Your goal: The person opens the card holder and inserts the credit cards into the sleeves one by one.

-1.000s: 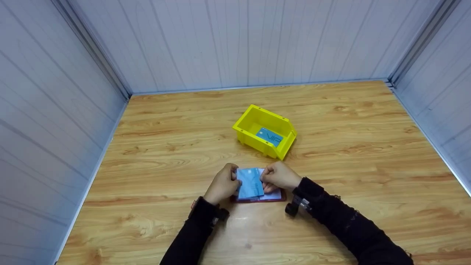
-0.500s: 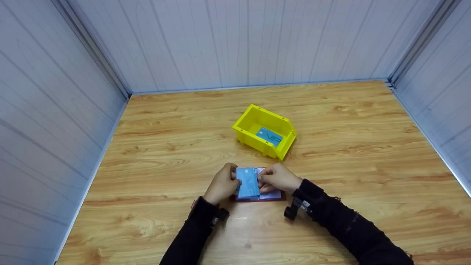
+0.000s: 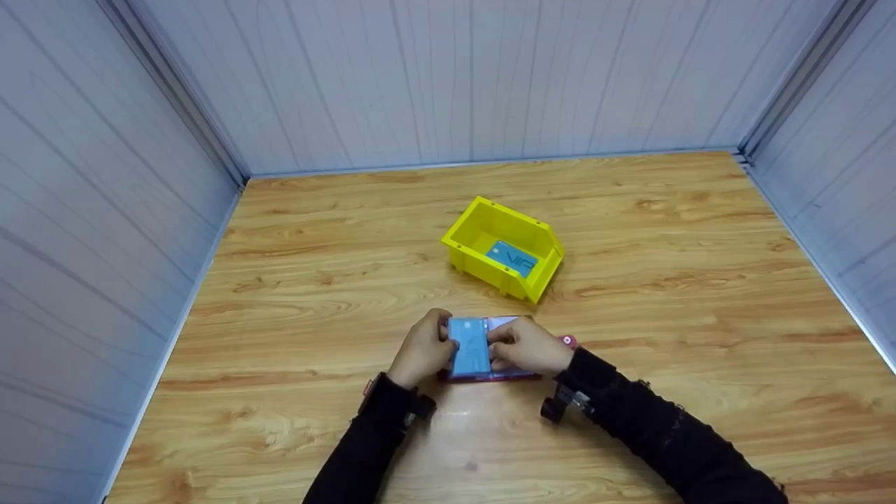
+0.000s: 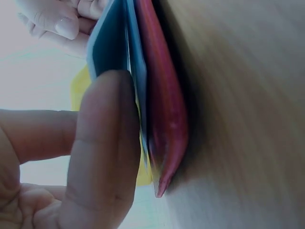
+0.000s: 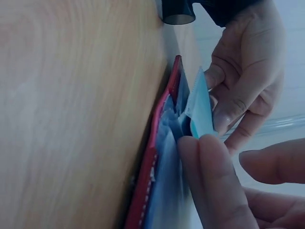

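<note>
A red card holder (image 3: 521,376) with clear plastic sleeves lies open on the table. A light blue card (image 3: 469,346) sits over its left half, seemingly in a sleeve. My left hand (image 3: 425,350) pinches the left edge of this card and sleeve, thumb on top. In the left wrist view its thumb (image 4: 105,143) presses against the blue layers, above the red cover (image 4: 167,109). My right hand (image 3: 528,346) is at the card's right edge; in the right wrist view two fingertips (image 5: 212,152) touch that edge, with the thumb (image 5: 271,162) held apart.
A yellow bin (image 3: 465,259) stands behind the hands, with another blue card (image 3: 512,257) marked VIP inside. A small pink-red round piece (image 3: 568,341) shows beside the right wrist. Panelled walls (image 3: 420,84) bound the wooden table (image 3: 315,280).
The blue card's right edge has shifted left, in line with the sleeve. My right hand has followed it left, and the round pink-red piece has come into sight. My left hand stays put.
</note>
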A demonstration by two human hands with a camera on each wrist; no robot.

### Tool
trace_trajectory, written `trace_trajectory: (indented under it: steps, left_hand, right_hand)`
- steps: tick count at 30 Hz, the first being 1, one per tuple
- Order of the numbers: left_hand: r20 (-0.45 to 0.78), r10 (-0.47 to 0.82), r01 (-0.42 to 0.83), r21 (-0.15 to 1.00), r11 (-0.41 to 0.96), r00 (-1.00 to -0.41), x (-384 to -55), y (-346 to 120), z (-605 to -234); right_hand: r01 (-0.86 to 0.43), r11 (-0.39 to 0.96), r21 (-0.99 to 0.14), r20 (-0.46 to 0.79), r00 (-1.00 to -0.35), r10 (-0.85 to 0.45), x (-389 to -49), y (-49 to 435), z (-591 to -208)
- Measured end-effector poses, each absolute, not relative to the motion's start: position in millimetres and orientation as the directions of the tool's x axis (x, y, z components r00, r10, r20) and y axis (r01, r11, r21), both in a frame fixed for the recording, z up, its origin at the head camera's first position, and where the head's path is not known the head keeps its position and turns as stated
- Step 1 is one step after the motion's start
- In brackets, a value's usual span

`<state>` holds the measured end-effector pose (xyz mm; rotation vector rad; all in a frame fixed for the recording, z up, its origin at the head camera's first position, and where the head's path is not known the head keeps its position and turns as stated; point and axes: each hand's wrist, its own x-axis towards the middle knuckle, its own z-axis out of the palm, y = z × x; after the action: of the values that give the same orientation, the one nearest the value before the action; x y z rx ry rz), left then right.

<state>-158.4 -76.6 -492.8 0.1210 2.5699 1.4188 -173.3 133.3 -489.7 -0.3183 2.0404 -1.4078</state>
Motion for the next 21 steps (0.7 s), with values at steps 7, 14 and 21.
trace_trajectory:
  steps: [7,14,21]
  left_hand:
    - [-0.139,0.175,-0.023,0.840,0.543,-0.975,-157,-77,-492]
    - [-0.153,0.179,-0.020,0.810,0.586,-0.972,-154,-76,-492]
    - [-0.101,0.148,0.029,0.727,0.686,-0.984,-153,-74,-492]
  right_hand:
    - [0.162,0.412,-0.897,-0.377,-0.767,-0.519,-175,134,-489]
    - [0.151,0.417,-0.896,-0.369,-0.774,-0.514,-176,141,-492]
    - [0.113,0.457,-0.882,-0.370,-0.767,-0.524,-179,153,-489]
